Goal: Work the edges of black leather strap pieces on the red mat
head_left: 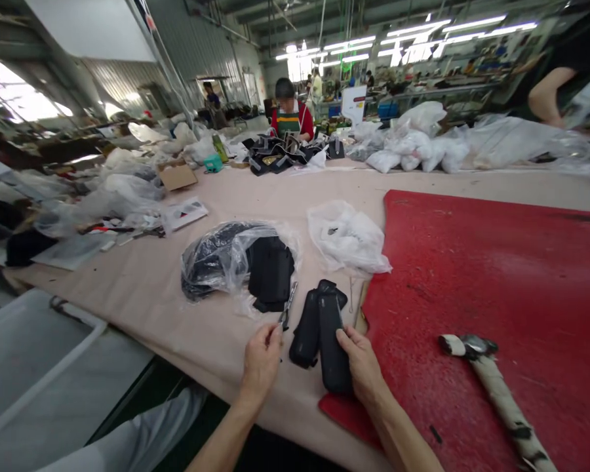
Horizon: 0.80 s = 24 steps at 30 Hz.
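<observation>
Black, flat leather pieces (pixel 320 333) lie at the near edge of the beige cloth-covered table (pixel 177 288), beside the red mat's (pixel 496 282) left edge. The right hand (pixel 361 367) rests on them, fingers loosely extended, thumb against the nearer piece. The left hand (pixel 261 359) pinches small metal snips (pixel 287 307), fingers curled round the handles, blades toward a clear plastic bag of black parts (pixel 236 262). A tape-wrapped hammer (pixel 491 387) lies on the mat, well apart. Bare cloth lies open left of the hands.
</observation>
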Each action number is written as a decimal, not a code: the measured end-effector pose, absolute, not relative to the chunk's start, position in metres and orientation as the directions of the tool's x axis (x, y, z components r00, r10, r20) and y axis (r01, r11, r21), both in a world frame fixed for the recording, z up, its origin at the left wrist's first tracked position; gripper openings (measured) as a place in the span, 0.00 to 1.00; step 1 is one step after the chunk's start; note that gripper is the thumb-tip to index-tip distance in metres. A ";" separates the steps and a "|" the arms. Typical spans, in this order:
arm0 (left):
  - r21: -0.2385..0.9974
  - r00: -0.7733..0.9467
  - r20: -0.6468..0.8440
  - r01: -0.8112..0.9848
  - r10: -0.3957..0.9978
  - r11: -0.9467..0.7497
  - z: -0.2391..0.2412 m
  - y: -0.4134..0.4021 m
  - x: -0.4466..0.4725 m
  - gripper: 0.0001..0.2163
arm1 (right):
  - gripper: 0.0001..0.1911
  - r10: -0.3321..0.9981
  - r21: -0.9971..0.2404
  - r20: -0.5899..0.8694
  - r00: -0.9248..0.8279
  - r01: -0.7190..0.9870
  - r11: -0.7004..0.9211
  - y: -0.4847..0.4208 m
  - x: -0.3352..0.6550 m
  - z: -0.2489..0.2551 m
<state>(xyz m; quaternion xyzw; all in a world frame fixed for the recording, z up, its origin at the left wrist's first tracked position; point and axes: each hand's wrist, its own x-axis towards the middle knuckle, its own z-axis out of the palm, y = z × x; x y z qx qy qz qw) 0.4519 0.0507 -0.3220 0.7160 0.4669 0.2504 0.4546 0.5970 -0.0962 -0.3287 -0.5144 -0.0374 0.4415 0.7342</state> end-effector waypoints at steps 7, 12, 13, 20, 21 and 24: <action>0.930 0.548 -0.341 0.313 0.764 0.191 -0.300 0.009 0.491 0.21 | 0.25 0.734 -0.778 -0.359 0.577 -0.619 0.107 -0.093 0.587 -0.327; 0.938 0.619 -0.331 0.296 0.712 0.179 -0.292 0.013 0.511 0.18 | 0.20 0.736 -0.846 -0.276 0.618 -0.520 0.119 -0.105 0.579 -0.327; 0.934 0.635 -0.346 0.302 0.691 0.191 -0.292 0.012 0.513 0.18 | 0.19 0.735 -0.863 -0.255 0.628 -0.491 0.120 -0.111 0.577 -0.326; 0.875 0.765 -0.482 0.395 0.428 0.280 -0.307 -0.025 0.509 0.17 | 0.16 0.603 -0.930 -0.290 0.743 -0.368 0.005 -0.167 0.566 -0.322; 0.868 0.771 -0.493 0.406 0.402 0.287 -0.309 -0.032 0.507 0.17 | 0.16 0.580 -0.933 -0.299 0.758 -0.360 -0.010 -0.175 0.566 -0.323; 0.854 0.790 -0.513 0.431 0.335 0.291 -0.314 -0.049 0.504 0.13 | 0.19 0.512 -0.938 -0.308 0.802 -0.347 -0.020 -0.193 0.568 -0.326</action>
